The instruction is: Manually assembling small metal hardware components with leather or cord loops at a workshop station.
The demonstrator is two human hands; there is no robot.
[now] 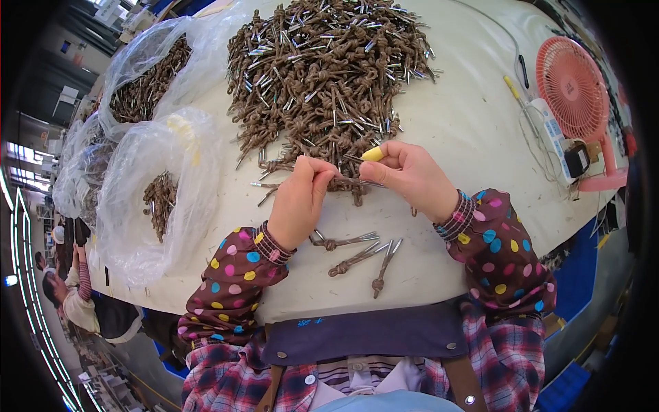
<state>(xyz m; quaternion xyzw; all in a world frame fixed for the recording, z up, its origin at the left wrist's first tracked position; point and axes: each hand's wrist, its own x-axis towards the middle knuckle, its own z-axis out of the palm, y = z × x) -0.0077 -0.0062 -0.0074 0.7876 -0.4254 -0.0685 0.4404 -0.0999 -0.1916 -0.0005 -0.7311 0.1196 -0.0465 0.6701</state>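
My left hand [300,202] is closed in a pinch on one end of a thin brown cord [349,182]. My right hand [415,180] pinches the same cord near its shiny metal tip, and a yellow finger cover [372,154] sits on one of its fingers. The cord is stretched between both hands, partly hidden by my fingers. Right behind them rises a big pile of knotted brown cords [322,75] with silvery tips. Closer to me, a few knotted cords [353,259] lie loose on the pale tabletop [467,123].
Clear plastic bags [130,254] holding more brown cords [161,202] stand at the left. On the right are a pink fan [571,82], a white power strip [552,141] with a black plug, cables and a yellow-handled tool [511,87]. Another person [75,295] is at the far left.
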